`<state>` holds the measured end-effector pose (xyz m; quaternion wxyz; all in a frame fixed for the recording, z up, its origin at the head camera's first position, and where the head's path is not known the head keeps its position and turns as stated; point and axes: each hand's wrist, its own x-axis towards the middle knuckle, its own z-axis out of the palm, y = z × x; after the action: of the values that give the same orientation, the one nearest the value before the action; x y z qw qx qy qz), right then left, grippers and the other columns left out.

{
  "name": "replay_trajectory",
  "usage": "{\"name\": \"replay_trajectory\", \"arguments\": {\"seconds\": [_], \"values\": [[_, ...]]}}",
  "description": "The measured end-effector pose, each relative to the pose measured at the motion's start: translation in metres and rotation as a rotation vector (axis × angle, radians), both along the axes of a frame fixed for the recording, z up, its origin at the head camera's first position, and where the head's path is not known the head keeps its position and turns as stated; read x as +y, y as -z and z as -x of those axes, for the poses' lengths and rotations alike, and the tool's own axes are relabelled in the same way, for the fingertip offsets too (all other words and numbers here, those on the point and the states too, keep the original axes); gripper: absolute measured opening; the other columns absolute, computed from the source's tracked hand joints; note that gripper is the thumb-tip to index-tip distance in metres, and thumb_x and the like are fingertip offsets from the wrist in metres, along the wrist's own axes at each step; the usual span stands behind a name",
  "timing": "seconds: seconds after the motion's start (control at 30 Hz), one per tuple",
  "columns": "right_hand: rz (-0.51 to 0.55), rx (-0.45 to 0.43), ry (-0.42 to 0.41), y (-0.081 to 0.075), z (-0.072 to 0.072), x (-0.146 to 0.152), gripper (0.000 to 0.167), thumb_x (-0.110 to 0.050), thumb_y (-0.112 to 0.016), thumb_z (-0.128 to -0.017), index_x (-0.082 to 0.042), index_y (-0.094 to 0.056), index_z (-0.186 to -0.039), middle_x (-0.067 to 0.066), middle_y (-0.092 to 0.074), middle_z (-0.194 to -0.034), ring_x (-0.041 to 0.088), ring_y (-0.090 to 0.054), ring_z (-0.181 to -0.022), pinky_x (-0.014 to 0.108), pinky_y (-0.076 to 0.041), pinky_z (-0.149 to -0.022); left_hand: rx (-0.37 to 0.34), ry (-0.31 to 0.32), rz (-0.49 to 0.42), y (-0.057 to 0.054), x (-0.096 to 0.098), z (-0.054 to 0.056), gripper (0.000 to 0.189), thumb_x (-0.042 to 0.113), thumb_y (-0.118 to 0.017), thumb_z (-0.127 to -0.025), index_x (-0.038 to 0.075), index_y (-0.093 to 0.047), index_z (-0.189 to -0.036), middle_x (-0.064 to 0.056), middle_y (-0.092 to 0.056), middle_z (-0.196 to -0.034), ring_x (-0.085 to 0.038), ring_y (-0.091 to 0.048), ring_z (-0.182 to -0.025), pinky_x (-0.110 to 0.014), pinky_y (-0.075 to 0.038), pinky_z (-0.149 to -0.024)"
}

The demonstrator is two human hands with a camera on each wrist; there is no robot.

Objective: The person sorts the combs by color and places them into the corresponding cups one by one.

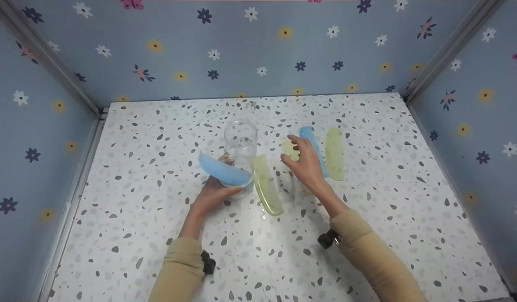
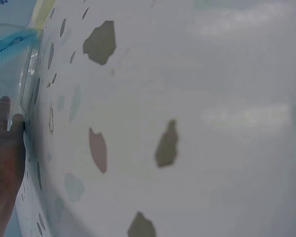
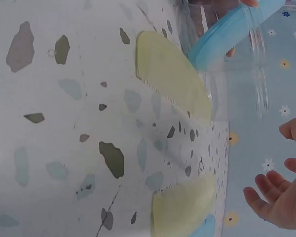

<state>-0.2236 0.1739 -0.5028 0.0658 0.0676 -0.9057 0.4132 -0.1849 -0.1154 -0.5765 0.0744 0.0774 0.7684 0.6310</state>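
Marking: on the blue comb (image 1: 224,170), the left wrist view shows a thin dark mark, too small for reading.
Near container (image 1: 243,162): clear; the blue comb is tilted in it, one end inside, the other beyond the rim.
Far container (image 1: 241,140): clear, just behind the near one; I cannot tell if they touch.
Left hand (image 1: 213,193): clasped around the near container, thumb at the front.
Right hand (image 1: 307,165): holding nothing; thumb and fingers are apart, above the half-hidden yellow comb (image 1: 289,148).
Combs lying down: the first yellow comb (image 1: 267,186) just beside the near container; at the right, the second blue comb (image 1: 315,144), then the last yellow comb (image 1: 335,155).
Table (image 1: 115,218): white, with grey and dark speckles.
Walls (image 1: 258,42): blue, printed with white, yellow and dark flowers; grey strips run along the corners.
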Motion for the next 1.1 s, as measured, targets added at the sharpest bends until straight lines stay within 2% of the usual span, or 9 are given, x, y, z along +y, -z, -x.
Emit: {"name": "replay_trajectory", "arguments": {"seconds": [0.4,0.67,0.97,1.1], "values": [[-0.077,-0.026,0.064,0.004,0.012,0.022,0.055,-0.024,-0.070,-0.091,-0.012,-0.059,-0.143,0.017,-0.059,-0.136,0.037,-0.062,-0.122,0.050,-0.055,-0.099,-0.012,-0.014,0.049,0.000,0.000,0.000,0.097,0.027,-0.090,-0.077,0.023,-0.037,-0.158,0.004,-0.023,-0.173,-0.026,-0.020,-0.161,-0.046,-0.012,-0.135],[-0.128,-0.076,0.092,0.007,0.017,0.038,0.057,-0.026,-0.070,-0.091,-0.011,-0.057,-0.145,0.018,-0.058,-0.140,0.035,-0.061,-0.124,0.051,-0.056,-0.098,0.006,-0.011,0.018,0.000,0.001,0.000,0.094,0.023,-0.091,-0.076,0.024,-0.040,-0.156,0.004,-0.023,-0.172,-0.027,-0.021,-0.161,-0.046,-0.013,-0.135],[-0.182,-0.093,0.144,0.005,0.029,0.058,0.059,-0.025,-0.072,-0.091,-0.010,-0.055,-0.146,0.020,-0.059,-0.137,0.038,-0.062,-0.123,0.054,-0.055,-0.096,-0.022,-0.009,0.007,-0.001,0.000,0.000,0.099,0.023,-0.090,-0.077,0.021,-0.035,-0.159,0.005,-0.024,-0.172,-0.026,-0.022,-0.160,-0.046,-0.014,-0.134],[-0.194,-0.135,0.155,0.006,0.033,0.065,0.060,-0.026,-0.071,-0.092,-0.010,-0.053,-0.147,0.021,-0.058,-0.138,0.038,-0.061,-0.125,0.056,-0.054,-0.099,-0.031,-0.010,0.010,-0.001,0.000,0.000,0.100,0.022,-0.089,-0.077,0.022,-0.033,-0.160,0.006,-0.025,-0.171,-0.026,-0.024,-0.160,-0.046,-0.015,-0.134]]}}
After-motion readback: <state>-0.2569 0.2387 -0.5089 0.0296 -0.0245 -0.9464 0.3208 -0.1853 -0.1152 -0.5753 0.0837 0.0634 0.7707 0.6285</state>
